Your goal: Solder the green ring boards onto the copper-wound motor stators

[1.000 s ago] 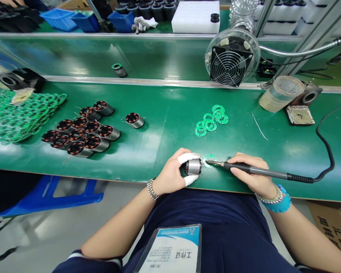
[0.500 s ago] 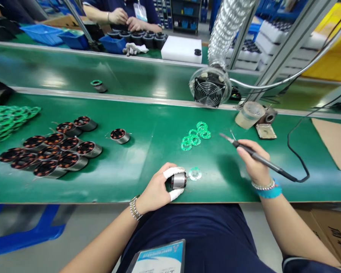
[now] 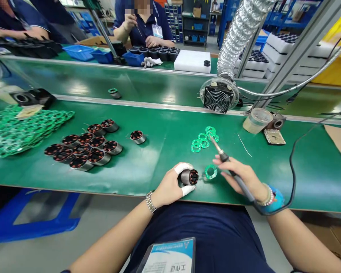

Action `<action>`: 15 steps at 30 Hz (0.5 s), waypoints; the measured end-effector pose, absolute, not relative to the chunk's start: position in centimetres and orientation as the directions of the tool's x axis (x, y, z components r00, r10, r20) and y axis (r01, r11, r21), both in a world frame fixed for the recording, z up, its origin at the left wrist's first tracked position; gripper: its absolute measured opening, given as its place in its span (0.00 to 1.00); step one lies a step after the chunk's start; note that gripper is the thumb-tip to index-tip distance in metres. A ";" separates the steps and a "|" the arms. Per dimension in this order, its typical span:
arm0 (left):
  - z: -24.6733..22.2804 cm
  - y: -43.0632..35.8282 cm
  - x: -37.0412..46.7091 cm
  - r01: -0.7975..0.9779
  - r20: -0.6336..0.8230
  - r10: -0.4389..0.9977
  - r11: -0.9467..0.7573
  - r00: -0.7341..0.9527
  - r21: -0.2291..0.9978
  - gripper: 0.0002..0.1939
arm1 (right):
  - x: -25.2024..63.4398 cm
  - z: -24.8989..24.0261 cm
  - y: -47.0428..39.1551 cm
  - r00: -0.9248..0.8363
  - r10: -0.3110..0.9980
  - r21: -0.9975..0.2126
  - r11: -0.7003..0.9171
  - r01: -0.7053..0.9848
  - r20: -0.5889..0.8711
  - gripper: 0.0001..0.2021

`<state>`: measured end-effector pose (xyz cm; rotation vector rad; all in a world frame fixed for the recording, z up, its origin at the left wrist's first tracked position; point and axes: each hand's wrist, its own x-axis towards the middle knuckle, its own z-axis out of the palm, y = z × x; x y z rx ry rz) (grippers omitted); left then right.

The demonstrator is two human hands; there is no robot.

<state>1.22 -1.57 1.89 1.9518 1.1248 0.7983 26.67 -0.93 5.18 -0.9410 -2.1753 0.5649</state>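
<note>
My left hand (image 3: 174, 186), with white covers on thumb and finger, grips a motor stator (image 3: 189, 177) lying on its side near the table's front edge. Its copper-wound end faces right. Just right of it a green ring-shaped circuit board (image 3: 210, 172) is on the table, perhaps joined to the stator by a thin wire; I cannot tell. In my right hand (image 3: 241, 175) is a soldering iron (image 3: 228, 161), its tip pointing up and left toward a small group of green ring boards (image 3: 204, 139). A thin strand of solder wire (image 3: 244, 145) lies on the table beyond that hand.
Several stators (image 3: 83, 149) stand in rows at left, one stator (image 3: 138, 137) apart. Ring-board panels (image 3: 22, 129) are piled at far left. A fan with a duct (image 3: 218, 98), a plastic cup (image 3: 257, 120) and a sponge tray (image 3: 274, 137) sit behind. A co-worker (image 3: 143, 26) sits opposite.
My right hand has moved left and lower with the iron; the solder strand now lies on the table. The stator has turned its wound end toward me. The view has shifted.
</note>
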 end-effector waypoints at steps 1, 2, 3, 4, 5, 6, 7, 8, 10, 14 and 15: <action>1.8 -1.6 1.3 0.431 0.140 0.892 -0.340 0.431 0.836 0.23 | 25.9 5.1 -1.6 -0.536 0.734 -0.610 0.664 0.432 0.418 0.13; 1.7 -1.7 1.4 0.424 0.131 0.889 -0.333 0.439 0.842 0.23 | 25.4 4.9 -2.0 -0.537 0.728 -0.606 0.670 0.429 0.425 0.13; 1.6 -1.7 1.4 0.420 0.123 0.887 -0.328 0.444 0.846 0.24 | 25.0 4.7 -2.2 -0.508 0.747 -0.607 0.655 0.450 0.430 0.12; 1.4 -1.9 1.4 0.423 0.119 0.888 -0.324 0.444 0.846 0.24 | 24.7 4.4 -2.3 -0.458 0.777 -0.616 0.626 0.479 0.433 0.11; 1.2 -2.0 1.4 0.437 0.119 0.893 -0.325 0.434 0.839 0.24 | 24.4 4.0 -2.3 -0.394 0.810 -0.631 0.586 0.508 0.434 0.09; 0.9 -2.2 1.4 0.460 0.127 0.900 -0.330 0.416 0.824 0.24 | 24.1 3.7 -2.3 -0.323 0.843 -0.654 0.537 0.533 0.430 0.08; 0.7 -2.4 1.4 0.491 0.141 0.909 -0.336 0.392 0.804 0.24 | 23.8 3.4 -2.4 -0.248 0.871 -0.681 0.487 0.547 0.424 0.08; 0.5 -2.6 1.4 0.525 0.157 0.918 -0.341 0.364 0.780 0.24 | 23.3 3.1 -2.5 -0.174 0.895 -0.714 0.434 0.549 0.410 0.09; 0.3 -2.9 1.5 0.591 0.183 0.932 -0.342 0.313 0.730 0.26 | 22.2 2.8 -2.8 -0.041 0.938 -0.811 0.320 0.490 0.345 0.11; 0.5 -3.0 1.6 0.650 0.218 0.927 -0.370 0.306 0.664 0.27 | 20.6 3.1 -3.4 -0.027 0.994 -0.993 0.105 0.062 0.103 0.16; 0.6 -3.0 1.6 0.650 0.225 0.921 -0.384 0.318 0.655 0.27 | 20.4 3.3 -3.5 -0.072 0.995 -0.997 0.065 -0.044 0.068 0.17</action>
